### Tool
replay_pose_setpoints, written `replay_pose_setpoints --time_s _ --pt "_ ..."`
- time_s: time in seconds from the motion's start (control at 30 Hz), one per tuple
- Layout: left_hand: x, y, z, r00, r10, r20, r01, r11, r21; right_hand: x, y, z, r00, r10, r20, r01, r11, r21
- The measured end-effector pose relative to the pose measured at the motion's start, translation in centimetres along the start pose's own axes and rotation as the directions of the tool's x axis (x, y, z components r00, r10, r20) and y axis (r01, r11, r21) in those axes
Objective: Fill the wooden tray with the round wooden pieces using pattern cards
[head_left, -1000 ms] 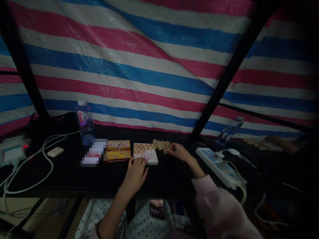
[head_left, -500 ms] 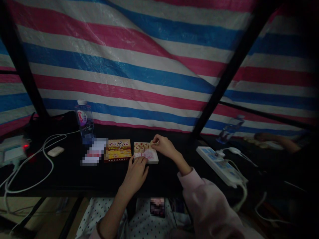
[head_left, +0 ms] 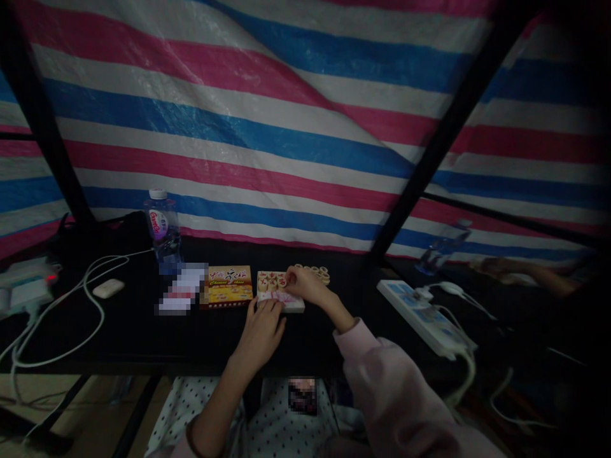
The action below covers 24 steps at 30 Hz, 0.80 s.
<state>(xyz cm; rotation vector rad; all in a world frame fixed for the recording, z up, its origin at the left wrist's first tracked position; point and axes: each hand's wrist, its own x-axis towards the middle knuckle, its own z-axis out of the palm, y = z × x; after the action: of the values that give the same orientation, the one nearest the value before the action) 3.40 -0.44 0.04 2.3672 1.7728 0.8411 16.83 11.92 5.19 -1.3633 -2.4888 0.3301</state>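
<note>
1 open white box (head_left: 294, 308) sits on the desk (head_left: 143, 337), at least 5 chess pieces (head_left: 272, 284) showing inside. The left hand (head_left: 260, 327) lies with loosely spread fingers on its near-left edge. The right hand (head_left: 310, 286) has its fingertips drawn narrow at the pieces; I cannot tell whether it grips 1. Behind it are more loose pieces (head_left: 324, 275), partly hidden, uncountable. Also here: 1 Chinese chess carton (head_left: 228, 286), just left of the box, 2 plastic bottles (head_left: 163, 232) and 1 power strip (head_left: 415, 318).

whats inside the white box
Round pieces with red markings toward the far side, a pink patterned surface nearer. Whatever the left hand and right hand cover can't be seen.
</note>
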Motion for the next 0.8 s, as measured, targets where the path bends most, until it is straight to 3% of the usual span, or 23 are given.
replay_pose_setpoints --time_s 0.3,0.7,0.8 --pt "0.0 0.0 0.1 1.0 0.009 -0.014 -0.008 1.0 0.008 -0.3 -0.1 -0.1 0.995 -0.084 0.059 0.083 0.996 0.016" --pt "0.0 0.0 0.1 1.0 0.003 -0.005 -0.003 1.0 0.0 -0.1 -0.4 0.6 0.999 -0.009 0.049 0.008 1.0 0.03" --pt "-0.1 0.0 0.1 1.0 0.005 -0.009 -0.005 1.0 0.002 -0.4 0.0 -0.4 1.0 0.009 0.017 -0.009 1.0 0.008"
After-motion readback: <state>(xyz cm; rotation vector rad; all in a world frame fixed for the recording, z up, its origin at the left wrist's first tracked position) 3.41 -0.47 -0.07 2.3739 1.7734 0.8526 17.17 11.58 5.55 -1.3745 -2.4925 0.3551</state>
